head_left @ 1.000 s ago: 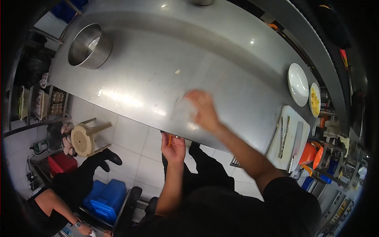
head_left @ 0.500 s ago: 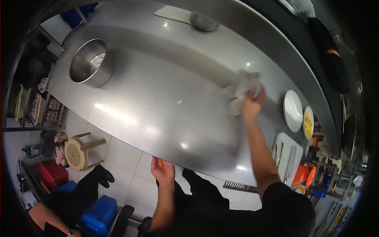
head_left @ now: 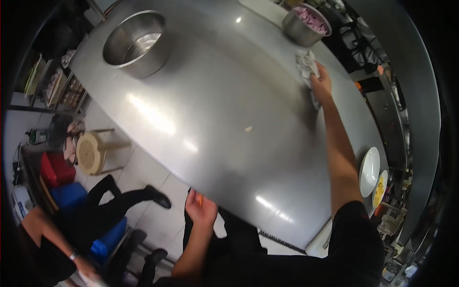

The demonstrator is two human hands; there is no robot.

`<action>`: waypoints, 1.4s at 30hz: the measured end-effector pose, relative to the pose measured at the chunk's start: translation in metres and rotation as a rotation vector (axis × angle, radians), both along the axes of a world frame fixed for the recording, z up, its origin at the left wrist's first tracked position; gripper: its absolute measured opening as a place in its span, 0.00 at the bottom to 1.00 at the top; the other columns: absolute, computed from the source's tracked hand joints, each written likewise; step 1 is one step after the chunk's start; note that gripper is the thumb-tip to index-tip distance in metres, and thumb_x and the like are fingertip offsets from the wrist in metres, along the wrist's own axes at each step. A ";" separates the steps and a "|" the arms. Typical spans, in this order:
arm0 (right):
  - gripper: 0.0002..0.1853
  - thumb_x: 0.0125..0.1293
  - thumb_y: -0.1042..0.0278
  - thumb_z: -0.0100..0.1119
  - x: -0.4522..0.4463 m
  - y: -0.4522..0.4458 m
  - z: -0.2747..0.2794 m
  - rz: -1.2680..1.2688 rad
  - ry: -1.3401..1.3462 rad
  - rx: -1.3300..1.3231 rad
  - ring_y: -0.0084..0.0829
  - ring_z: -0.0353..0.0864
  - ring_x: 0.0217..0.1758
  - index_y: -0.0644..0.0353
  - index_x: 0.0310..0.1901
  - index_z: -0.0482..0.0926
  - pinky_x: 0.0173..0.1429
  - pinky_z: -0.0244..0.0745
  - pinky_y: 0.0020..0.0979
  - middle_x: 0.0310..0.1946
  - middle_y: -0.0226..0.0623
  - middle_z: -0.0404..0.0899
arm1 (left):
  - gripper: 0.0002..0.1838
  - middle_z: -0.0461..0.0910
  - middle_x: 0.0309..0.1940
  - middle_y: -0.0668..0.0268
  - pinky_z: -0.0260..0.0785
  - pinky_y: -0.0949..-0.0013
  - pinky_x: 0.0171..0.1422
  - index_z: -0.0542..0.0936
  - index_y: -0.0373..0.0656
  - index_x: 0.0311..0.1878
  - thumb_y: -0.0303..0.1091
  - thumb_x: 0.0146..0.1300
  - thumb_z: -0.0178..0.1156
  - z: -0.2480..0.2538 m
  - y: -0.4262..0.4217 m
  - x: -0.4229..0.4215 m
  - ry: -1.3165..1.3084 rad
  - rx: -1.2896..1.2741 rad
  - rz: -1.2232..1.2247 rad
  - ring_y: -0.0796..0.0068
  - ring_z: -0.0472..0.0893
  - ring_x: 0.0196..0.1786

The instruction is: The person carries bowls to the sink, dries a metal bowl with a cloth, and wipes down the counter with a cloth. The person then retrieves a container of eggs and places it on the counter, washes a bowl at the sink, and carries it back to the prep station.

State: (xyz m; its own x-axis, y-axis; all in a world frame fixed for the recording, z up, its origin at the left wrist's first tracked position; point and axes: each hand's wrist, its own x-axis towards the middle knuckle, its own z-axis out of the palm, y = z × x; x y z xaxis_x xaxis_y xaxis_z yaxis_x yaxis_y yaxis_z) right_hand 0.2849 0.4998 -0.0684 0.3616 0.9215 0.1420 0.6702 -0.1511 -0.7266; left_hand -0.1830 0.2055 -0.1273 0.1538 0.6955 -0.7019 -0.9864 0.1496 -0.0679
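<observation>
My right hand grips a crumpled white-grey cloth and presses it on the steel table toward the far side. Close beyond the cloth stands a steel pot filled with chopped pinkish-purple pieces. At the near edge of the table, my left hand is curled palm up around a small orange piece, whose kind I cannot make out. One small pale scrap lies on the metal between my hands.
A large steel pot stands at the far left. On the right are a white plate and a dish of yellow bits. A beige stool and a seated person's legs are on the floor side at left.
My right hand has wiped the cloth farther away across the table, near the filled pot. The view has shifted, bringing that pot's contents into sight. My left hand stays at the near edge.
</observation>
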 end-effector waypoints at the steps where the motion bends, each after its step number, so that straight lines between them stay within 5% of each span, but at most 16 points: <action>1: 0.28 0.65 0.71 0.59 -0.034 -0.015 -0.015 0.127 -0.153 0.078 0.47 0.75 0.67 0.60 0.68 0.73 0.72 0.68 0.39 0.65 0.49 0.75 | 0.19 0.78 0.65 0.60 0.62 0.52 0.78 0.76 0.39 0.63 0.36 0.77 0.43 0.002 0.004 -0.001 -0.025 0.015 0.052 0.61 0.74 0.70; 2: 0.29 0.64 0.71 0.60 -0.073 -0.028 -0.016 0.254 -0.312 0.173 0.47 0.75 0.67 0.59 0.69 0.72 0.72 0.68 0.40 0.65 0.48 0.75 | 0.19 0.79 0.64 0.60 0.62 0.52 0.78 0.76 0.39 0.63 0.36 0.77 0.43 0.001 0.009 -0.001 -0.056 0.045 0.104 0.62 0.74 0.70; 3: 0.31 0.61 0.72 0.63 -0.121 -0.049 -0.019 0.236 -0.293 0.173 0.50 0.73 0.68 0.58 0.69 0.73 0.73 0.66 0.41 0.64 0.48 0.75 | 0.19 0.79 0.64 0.60 0.62 0.53 0.77 0.76 0.39 0.63 0.36 0.77 0.44 -0.001 0.008 -0.005 -0.059 0.045 0.133 0.62 0.75 0.70; 4: 0.33 0.57 0.73 0.64 -0.160 -0.069 -0.025 0.339 -0.003 0.191 0.50 0.71 0.69 0.57 0.68 0.74 0.74 0.65 0.43 0.64 0.46 0.75 | 0.19 0.79 0.64 0.60 0.63 0.53 0.77 0.76 0.39 0.63 0.36 0.77 0.44 -0.006 0.008 -0.007 -0.067 0.054 0.160 0.63 0.75 0.69; 5: 0.32 0.54 0.77 0.63 -0.200 -0.086 -0.016 0.397 -0.240 0.256 0.50 0.70 0.69 0.56 0.65 0.76 0.74 0.64 0.45 0.64 0.45 0.75 | 0.19 0.79 0.64 0.60 0.63 0.53 0.77 0.76 0.39 0.63 0.37 0.77 0.44 -0.006 0.009 -0.009 -0.075 0.066 0.181 0.63 0.75 0.69; 7: 0.35 0.45 0.83 0.61 -0.269 -0.116 -0.005 0.501 -0.154 0.252 0.48 0.71 0.65 0.58 0.62 0.79 0.71 0.65 0.45 0.61 0.43 0.77 | 0.19 0.80 0.62 0.61 0.64 0.54 0.77 0.76 0.40 0.63 0.36 0.76 0.45 0.001 0.021 -0.009 0.020 0.074 0.178 0.64 0.76 0.68; 11: 0.31 0.46 0.76 0.65 -0.360 -0.183 0.007 0.656 0.002 0.248 0.45 0.75 0.59 0.56 0.58 0.82 0.67 0.69 0.44 0.56 0.39 0.79 | 0.20 0.79 0.63 0.61 0.65 0.53 0.76 0.76 0.42 0.63 0.39 0.76 0.46 -0.046 0.014 -0.041 -0.087 0.425 0.187 0.63 0.75 0.68; 14: 0.30 0.42 0.72 0.71 -0.389 -0.219 0.016 0.857 0.083 0.210 0.43 0.74 0.61 0.56 0.54 0.83 0.68 0.68 0.41 0.56 0.37 0.79 | 0.23 0.77 0.65 0.59 0.66 0.52 0.75 0.75 0.43 0.65 0.44 0.75 0.45 0.010 0.022 -0.033 0.182 0.348 0.022 0.58 0.74 0.69; 15: 0.30 0.43 0.72 0.72 -0.395 -0.226 0.020 0.841 0.114 0.193 0.44 0.74 0.60 0.57 0.54 0.83 0.67 0.69 0.42 0.56 0.38 0.78 | 0.26 0.74 0.67 0.56 0.65 0.50 0.75 0.73 0.44 0.67 0.47 0.74 0.44 0.002 0.023 -0.032 0.040 0.543 0.124 0.55 0.72 0.71; 19: 0.30 0.46 0.75 0.71 -0.387 -0.212 0.037 0.615 0.251 0.230 0.52 0.76 0.58 0.62 0.55 0.79 0.66 0.71 0.49 0.54 0.49 0.76 | 0.20 0.78 0.61 0.56 0.64 0.50 0.76 0.77 0.40 0.60 0.40 0.72 0.48 -0.005 0.024 -0.049 0.269 0.166 0.039 0.57 0.76 0.66; 20: 0.31 0.47 0.76 0.70 -0.379 -0.206 0.034 0.511 0.195 0.265 0.54 0.74 0.60 0.64 0.58 0.76 0.67 0.69 0.49 0.55 0.50 0.75 | 0.14 0.81 0.56 0.54 0.65 0.51 0.77 0.80 0.36 0.52 0.32 0.69 0.54 -0.047 0.024 -0.061 0.225 0.145 0.161 0.56 0.78 0.64; 23: 0.31 0.58 0.75 0.64 -0.339 -0.182 0.046 0.271 -0.019 0.227 0.58 0.67 0.68 0.67 0.65 0.70 0.72 0.64 0.52 0.65 0.58 0.67 | 0.11 0.82 0.51 0.51 0.67 0.50 0.76 0.80 0.32 0.47 0.26 0.65 0.57 -0.030 0.043 -0.072 0.039 0.104 0.295 0.53 0.78 0.63; 28: 0.37 0.64 0.66 0.63 -0.367 -0.166 0.028 0.379 -0.459 0.095 0.61 0.57 0.75 0.71 0.71 0.63 0.78 0.52 0.59 0.73 0.61 0.58 | 0.11 0.80 0.51 0.50 0.67 0.45 0.76 0.78 0.29 0.47 0.26 0.66 0.56 -0.046 0.086 -0.091 -0.115 -0.011 0.386 0.50 0.77 0.62; 33: 0.38 0.66 0.60 0.64 -0.509 -0.079 0.028 0.533 -0.470 0.028 0.59 0.55 0.78 0.69 0.73 0.62 0.80 0.48 0.60 0.75 0.59 0.56 | 0.11 0.79 0.50 0.50 0.68 0.46 0.76 0.77 0.29 0.47 0.26 0.66 0.55 -0.063 0.145 -0.135 -0.075 -0.069 0.429 0.48 0.77 0.62; 40: 0.36 0.69 0.58 0.58 -0.697 0.169 0.008 0.510 -0.472 0.165 0.53 0.56 0.77 0.65 0.74 0.63 0.81 0.46 0.52 0.74 0.54 0.61 | 0.10 0.79 0.50 0.48 0.72 0.49 0.72 0.76 0.28 0.48 0.23 0.67 0.52 -0.059 0.205 -0.243 -0.035 0.051 0.504 0.52 0.79 0.57; 42: 0.37 0.68 0.58 0.60 -0.728 0.220 0.017 0.549 -0.485 0.133 0.50 0.56 0.78 0.56 0.76 0.62 0.81 0.46 0.51 0.74 0.51 0.61 | 0.10 0.79 0.49 0.49 0.72 0.50 0.72 0.75 0.28 0.49 0.21 0.68 0.49 -0.047 0.219 -0.270 -0.034 0.016 0.531 0.54 0.79 0.57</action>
